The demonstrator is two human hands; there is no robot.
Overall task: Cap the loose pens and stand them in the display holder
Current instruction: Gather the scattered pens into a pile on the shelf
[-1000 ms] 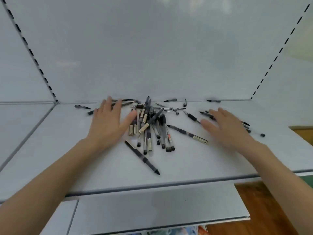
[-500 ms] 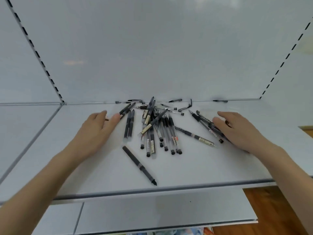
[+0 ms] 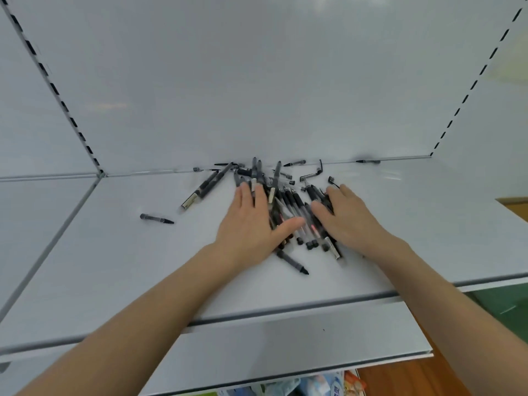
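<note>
A heap of several black and clear pens (image 3: 294,208) lies in the middle of a white shelf (image 3: 120,270). My left hand (image 3: 251,224) lies flat on the heap's left side, fingers straight, thumb stretched across the pens. My right hand (image 3: 347,217) presses flat against the heap's right side. Two pens (image 3: 204,187) lie apart to the left, and a single black pen (image 3: 156,218) lies farther left. Another black pen (image 3: 293,262) sticks out below the heap. Loose caps (image 3: 310,176) and small pens (image 3: 368,161) lie along the back wall. No display holder is in view.
The shelf has a white back wall (image 3: 257,81) and slotted uprights (image 3: 57,92) at both sides. Its front edge (image 3: 285,308) runs below my wrists. A lower shelf (image 3: 285,347) juts out beneath, with packaged goods (image 3: 323,384) under it. Wooden floor (image 3: 411,378) shows at bottom right.
Both hands have swept inward and now squeeze the pens into a tighter heap. Two pens and one single pen are left behind on the left.
</note>
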